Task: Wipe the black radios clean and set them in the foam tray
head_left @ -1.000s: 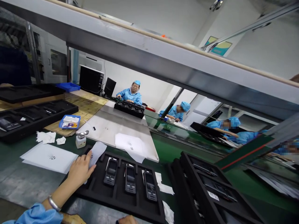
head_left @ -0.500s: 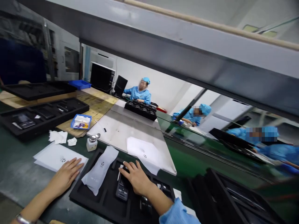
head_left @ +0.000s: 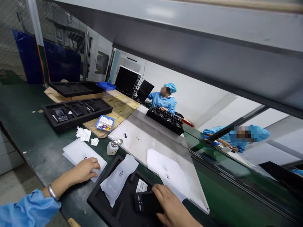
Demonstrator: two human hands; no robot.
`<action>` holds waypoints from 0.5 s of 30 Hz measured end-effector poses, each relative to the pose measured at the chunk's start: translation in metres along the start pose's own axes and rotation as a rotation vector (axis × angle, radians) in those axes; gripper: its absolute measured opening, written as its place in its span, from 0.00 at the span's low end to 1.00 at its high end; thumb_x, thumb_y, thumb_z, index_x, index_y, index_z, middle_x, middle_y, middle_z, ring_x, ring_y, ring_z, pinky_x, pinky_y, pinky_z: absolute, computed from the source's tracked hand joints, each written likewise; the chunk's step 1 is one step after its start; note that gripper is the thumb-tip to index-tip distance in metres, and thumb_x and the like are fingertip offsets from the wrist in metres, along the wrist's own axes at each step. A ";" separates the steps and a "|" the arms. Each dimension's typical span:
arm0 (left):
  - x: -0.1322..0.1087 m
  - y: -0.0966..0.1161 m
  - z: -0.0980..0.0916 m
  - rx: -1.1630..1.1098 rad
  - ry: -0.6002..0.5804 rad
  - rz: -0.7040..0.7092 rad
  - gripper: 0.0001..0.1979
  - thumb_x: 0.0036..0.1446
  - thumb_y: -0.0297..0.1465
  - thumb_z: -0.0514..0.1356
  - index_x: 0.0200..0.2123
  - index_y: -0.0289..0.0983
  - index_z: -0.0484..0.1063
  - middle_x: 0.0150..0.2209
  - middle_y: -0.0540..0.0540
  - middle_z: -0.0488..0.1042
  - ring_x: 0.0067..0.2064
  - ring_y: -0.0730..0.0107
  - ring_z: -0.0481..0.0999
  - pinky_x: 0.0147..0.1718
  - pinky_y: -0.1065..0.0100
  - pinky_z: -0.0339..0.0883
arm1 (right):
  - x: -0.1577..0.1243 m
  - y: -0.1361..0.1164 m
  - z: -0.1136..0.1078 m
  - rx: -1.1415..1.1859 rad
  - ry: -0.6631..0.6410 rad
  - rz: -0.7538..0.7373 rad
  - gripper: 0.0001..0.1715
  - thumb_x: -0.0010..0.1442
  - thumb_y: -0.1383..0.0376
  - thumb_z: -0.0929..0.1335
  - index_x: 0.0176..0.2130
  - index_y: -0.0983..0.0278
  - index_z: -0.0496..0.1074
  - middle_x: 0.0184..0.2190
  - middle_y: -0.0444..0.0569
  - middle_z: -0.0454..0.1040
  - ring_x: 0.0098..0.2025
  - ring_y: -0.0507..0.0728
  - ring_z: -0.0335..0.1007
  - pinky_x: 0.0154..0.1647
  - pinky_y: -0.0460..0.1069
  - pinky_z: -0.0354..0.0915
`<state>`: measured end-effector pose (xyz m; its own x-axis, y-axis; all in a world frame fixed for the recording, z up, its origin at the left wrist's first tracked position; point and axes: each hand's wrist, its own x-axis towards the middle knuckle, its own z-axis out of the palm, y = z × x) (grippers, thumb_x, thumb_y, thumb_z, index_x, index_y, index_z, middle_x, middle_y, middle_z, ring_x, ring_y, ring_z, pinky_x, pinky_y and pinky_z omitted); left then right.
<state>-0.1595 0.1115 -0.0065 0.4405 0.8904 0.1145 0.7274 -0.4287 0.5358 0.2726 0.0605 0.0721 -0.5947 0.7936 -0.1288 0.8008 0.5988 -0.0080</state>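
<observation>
My left hand rests with curled fingers on a flat white bag lying on the green bench. My right hand grips a black handset over the black foam tray in front of me. Another white bag lies across the tray's left end, and a small white label sits in a slot beside the handset.
A small white bottle stands by a metal plate holding more white bags. A second tray with handsets, crumpled wipes and a blue bin lie to the left. People in blue coats work across the green conveyor.
The view swung left. My right hand took a handset out of the tray and now holds it. My left hand curled its fingers on the white bag.
</observation>
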 end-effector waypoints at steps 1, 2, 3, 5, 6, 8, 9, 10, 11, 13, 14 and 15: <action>0.003 0.000 -0.001 -0.011 -0.019 -0.003 0.06 0.55 0.30 0.62 0.37 0.44 0.77 0.38 0.47 0.75 0.43 0.61 0.75 0.43 0.65 0.66 | -0.009 0.002 0.005 0.032 0.029 0.050 0.43 0.44 0.72 0.68 0.61 0.62 0.65 0.57 0.59 0.70 0.56 0.64 0.68 0.60 0.55 0.63; 0.006 0.000 -0.001 -0.023 -0.030 -0.010 0.05 0.55 0.29 0.61 0.35 0.43 0.76 0.37 0.47 0.75 0.41 0.61 0.75 0.41 0.65 0.65 | -0.017 0.004 0.009 0.064 0.054 0.093 0.43 0.45 0.72 0.68 0.61 0.61 0.65 0.57 0.59 0.70 0.56 0.63 0.69 0.56 0.53 0.66; 0.009 0.000 -0.001 -0.036 -0.033 -0.020 0.05 0.56 0.28 0.59 0.33 0.42 0.76 0.36 0.47 0.74 0.40 0.62 0.75 0.39 0.65 0.65 | -0.024 0.004 0.012 0.092 0.076 0.129 0.42 0.46 0.72 0.67 0.60 0.59 0.65 0.56 0.58 0.70 0.55 0.62 0.71 0.54 0.52 0.68; 0.013 -0.001 -0.002 -0.070 -0.023 -0.038 0.08 0.57 0.28 0.56 0.30 0.41 0.74 0.34 0.47 0.73 0.37 0.63 0.74 0.38 0.65 0.64 | -0.031 -0.002 0.015 0.139 0.120 0.190 0.38 0.47 0.70 0.68 0.58 0.57 0.65 0.55 0.58 0.71 0.53 0.63 0.73 0.51 0.52 0.70; 0.014 -0.002 -0.002 -0.091 -0.012 -0.045 0.09 0.58 0.28 0.54 0.30 0.41 0.73 0.33 0.47 0.73 0.36 0.63 0.74 0.38 0.65 0.64 | -0.031 -0.008 0.014 0.161 0.149 0.212 0.36 0.48 0.69 0.68 0.57 0.57 0.65 0.54 0.57 0.71 0.52 0.63 0.74 0.50 0.52 0.71; 0.013 -0.005 -0.003 -0.140 0.016 -0.054 0.10 0.61 0.30 0.52 0.31 0.40 0.73 0.33 0.47 0.74 0.36 0.64 0.74 0.38 0.66 0.64 | -0.023 -0.026 0.011 0.217 0.227 0.234 0.34 0.50 0.66 0.70 0.56 0.57 0.65 0.52 0.57 0.72 0.50 0.63 0.75 0.48 0.53 0.72; 0.012 -0.007 -0.004 -0.166 0.032 -0.056 0.11 0.62 0.31 0.52 0.31 0.40 0.73 0.33 0.47 0.74 0.36 0.64 0.74 0.38 0.66 0.64 | -0.015 -0.037 0.009 0.247 0.277 0.239 0.32 0.51 0.65 0.70 0.56 0.58 0.64 0.51 0.56 0.72 0.49 0.63 0.75 0.47 0.53 0.72; 0.011 -0.009 -0.004 -0.189 0.049 -0.057 0.12 0.63 0.32 0.51 0.32 0.40 0.72 0.33 0.47 0.74 0.36 0.65 0.74 0.38 0.66 0.65 | -0.004 -0.050 0.007 0.276 0.333 0.240 0.32 0.52 0.64 0.70 0.56 0.59 0.63 0.50 0.56 0.72 0.48 0.63 0.75 0.47 0.53 0.72; 0.009 -0.011 -0.004 -0.209 0.067 -0.059 0.13 0.64 0.33 0.51 0.32 0.39 0.72 0.33 0.47 0.74 0.36 0.65 0.74 0.38 0.66 0.65 | 0.009 -0.063 0.006 0.299 0.394 0.244 0.31 0.53 0.63 0.71 0.55 0.60 0.63 0.49 0.56 0.72 0.48 0.63 0.75 0.47 0.53 0.73; 0.005 -0.015 -0.003 -0.241 0.105 -0.063 0.13 0.65 0.36 0.52 0.32 0.39 0.73 0.33 0.47 0.75 0.36 0.65 0.74 0.38 0.66 0.65 | 0.039 -0.089 0.006 0.319 0.511 0.258 0.31 0.54 0.62 0.72 0.55 0.62 0.62 0.47 0.57 0.72 0.48 0.64 0.74 0.47 0.55 0.73; 0.003 -0.017 -0.002 -0.253 0.125 -0.066 0.13 0.64 0.36 0.53 0.32 0.39 0.73 0.32 0.47 0.75 0.36 0.65 0.74 0.38 0.67 0.65 | 0.056 -0.102 0.007 0.325 0.543 0.263 0.31 0.54 0.63 0.72 0.55 0.63 0.62 0.47 0.57 0.72 0.47 0.64 0.74 0.47 0.56 0.72; 0.001 -0.018 -0.001 -0.264 0.145 -0.069 0.13 0.64 0.37 0.53 0.31 0.39 0.73 0.32 0.48 0.75 0.36 0.65 0.74 0.38 0.67 0.65 | 0.072 -0.113 0.009 0.330 0.560 0.266 0.31 0.53 0.63 0.72 0.54 0.64 0.63 0.46 0.57 0.72 0.46 0.64 0.73 0.47 0.57 0.73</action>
<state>-0.1724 0.1201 -0.0150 0.3010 0.9367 0.1786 0.5827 -0.3289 0.7431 0.1397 0.0490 0.0543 -0.2515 0.8977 0.3618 0.8512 0.3831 -0.3588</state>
